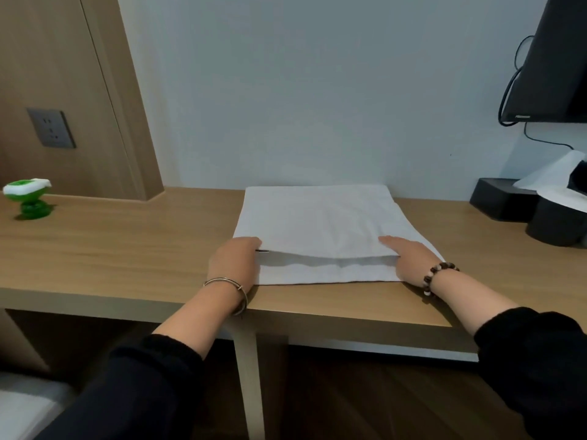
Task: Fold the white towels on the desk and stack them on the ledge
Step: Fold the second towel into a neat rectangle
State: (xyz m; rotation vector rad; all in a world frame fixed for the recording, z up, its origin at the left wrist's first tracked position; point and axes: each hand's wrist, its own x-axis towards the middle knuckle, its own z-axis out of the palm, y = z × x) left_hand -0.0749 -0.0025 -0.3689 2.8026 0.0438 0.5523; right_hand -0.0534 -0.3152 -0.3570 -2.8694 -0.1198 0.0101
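The white towel (317,217) lies flat on the desk (127,249) in the middle of the frame. It looks a bit longer from left to right, and its 2 loose edges face the bottom of the frame. The left hand (235,258) pinches the top layer's left corner; the right hand (409,258) rests on the right corner with straight fingers. If 1 hand pulls harder, the top layer could slide crooked.

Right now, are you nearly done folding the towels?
Not yet. The white towel on the desk looks folded over once. The left grip pinches its left edge; the right grip rests on its right edge. Left to do: finishing the folds and stacking it on the ledge; no stack is in view.
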